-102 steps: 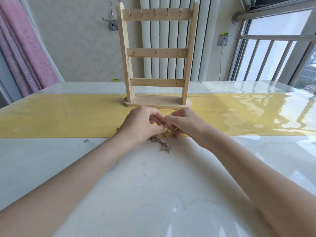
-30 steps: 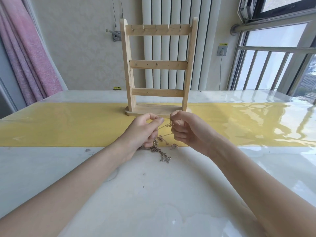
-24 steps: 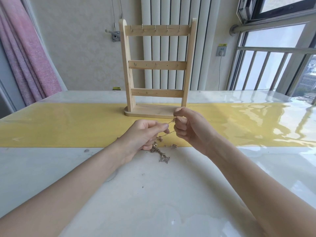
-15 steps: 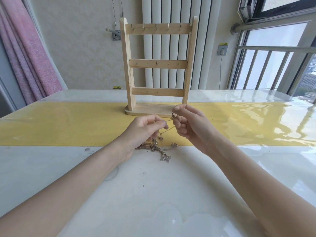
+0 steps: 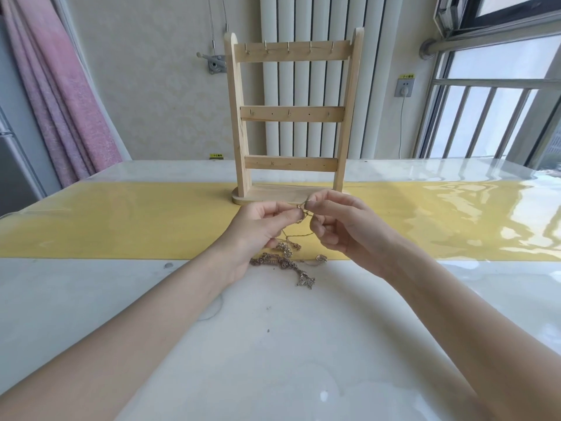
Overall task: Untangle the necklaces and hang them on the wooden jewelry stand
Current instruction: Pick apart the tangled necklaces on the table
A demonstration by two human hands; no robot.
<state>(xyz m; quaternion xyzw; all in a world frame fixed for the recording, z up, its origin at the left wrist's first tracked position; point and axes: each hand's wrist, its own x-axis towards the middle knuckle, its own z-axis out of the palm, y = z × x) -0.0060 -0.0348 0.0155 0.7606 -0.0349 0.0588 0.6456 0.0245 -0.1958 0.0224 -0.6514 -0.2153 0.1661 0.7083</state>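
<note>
both hands (image 5: 303, 229) on tangled necklaces (image 5: 285, 259)

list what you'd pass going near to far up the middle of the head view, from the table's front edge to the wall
bare white table → necklaces → hands pinching a chain → wooden jewelry stand on the yellow runner → radiator

Home room, likely: pink curtain (image 5: 57, 95), white radiator (image 5: 291, 80), wall socket (image 5: 405, 87), barred window (image 5: 491, 117), glossy table (image 5: 91, 299).

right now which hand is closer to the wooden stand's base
Right. The right hand has its raised fingertips just before the wooden stand's base; the left hand sits slightly lower and nearer the person.
</note>
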